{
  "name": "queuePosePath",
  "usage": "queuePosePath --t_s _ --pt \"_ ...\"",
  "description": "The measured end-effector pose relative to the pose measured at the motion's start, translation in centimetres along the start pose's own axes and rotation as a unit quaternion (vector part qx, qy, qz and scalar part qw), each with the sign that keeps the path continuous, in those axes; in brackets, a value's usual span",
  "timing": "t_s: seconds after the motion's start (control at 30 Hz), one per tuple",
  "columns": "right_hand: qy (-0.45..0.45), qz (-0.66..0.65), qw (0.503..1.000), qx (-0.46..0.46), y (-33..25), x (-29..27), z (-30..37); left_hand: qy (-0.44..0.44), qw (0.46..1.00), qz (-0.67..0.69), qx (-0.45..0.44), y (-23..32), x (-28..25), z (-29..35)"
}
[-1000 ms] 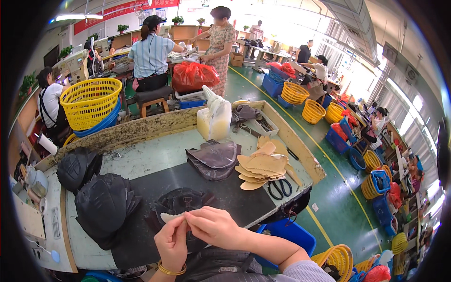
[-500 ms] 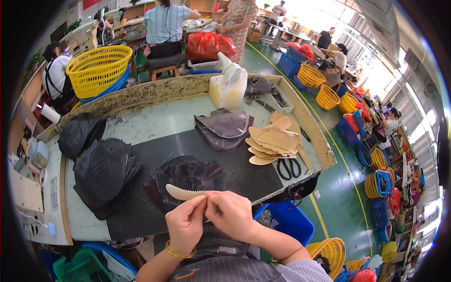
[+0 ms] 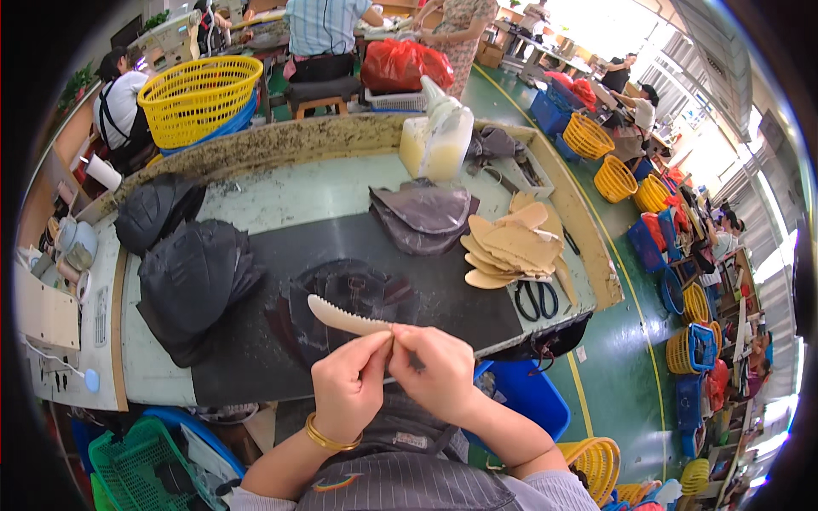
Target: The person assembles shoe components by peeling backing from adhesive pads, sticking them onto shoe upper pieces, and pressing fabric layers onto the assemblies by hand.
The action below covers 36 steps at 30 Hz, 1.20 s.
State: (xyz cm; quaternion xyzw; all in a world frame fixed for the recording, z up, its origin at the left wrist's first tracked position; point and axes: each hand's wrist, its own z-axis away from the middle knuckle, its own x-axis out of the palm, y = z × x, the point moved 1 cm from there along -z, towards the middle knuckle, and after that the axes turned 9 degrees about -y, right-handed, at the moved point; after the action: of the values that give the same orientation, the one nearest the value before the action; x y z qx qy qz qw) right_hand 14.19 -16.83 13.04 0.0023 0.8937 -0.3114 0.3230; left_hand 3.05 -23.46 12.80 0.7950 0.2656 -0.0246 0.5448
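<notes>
My left hand [image 3: 349, 383] and my right hand [image 3: 432, 368] meet in front of me, fingertips pinched together on a cream curved strip with a notched edge [image 3: 345, 318]. Its rounded end sticks out to the left above my left hand; the other end is hidden in my fingers. Beyond it, a dark fabric piece [image 3: 362, 289] with stitched parts lies on the black mat [image 3: 281, 243]. Loosely piled tan cut pieces [image 3: 515, 243] lie to the right on the table, close to black-handled scissors [image 3: 537, 300].
Stacked black moulded pieces [image 3: 194, 281] stand at the left. A folded dark brown piece [image 3: 423, 217] sits toward the back, near a plastic jug of yellowish stuff [image 3: 436, 145]. A raised wooden rim [image 3: 281, 145] borders the table. Blue bin [image 3: 528, 400] below right; other people work beyond.
The view has shifted, so the table appears higher and slightly to the right. Both hands still pinch the strip, which now tilts more, its free end higher.
</notes>
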Motion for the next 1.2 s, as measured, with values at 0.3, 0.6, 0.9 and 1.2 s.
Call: queuePosePath --t_s 0.3,0.6,0.9,1.2 --pt "0.013 -0.768 0.532 0.357 7.2 2.8 2.0 -0.113 0.871 0.465 -0.112 -1.4 2.2 1.5" --pt "-0.315 0.013 0.819 0.479 6.3 -6.6 11.6 -0.031 0.697 0.680 -0.227 -3.7 -3.8 1.3" --pt "-0.138 -0.388 0.847 0.335 1.1 -1.9 4.2 -0.104 0.988 0.101 -0.055 -3.2 -3.8 0.1" --pt "-0.107 -0.335 0.870 0.344 3.7 5.7 4.0 -0.057 0.920 0.300 -0.244 -10.9 -5.8 1.2"
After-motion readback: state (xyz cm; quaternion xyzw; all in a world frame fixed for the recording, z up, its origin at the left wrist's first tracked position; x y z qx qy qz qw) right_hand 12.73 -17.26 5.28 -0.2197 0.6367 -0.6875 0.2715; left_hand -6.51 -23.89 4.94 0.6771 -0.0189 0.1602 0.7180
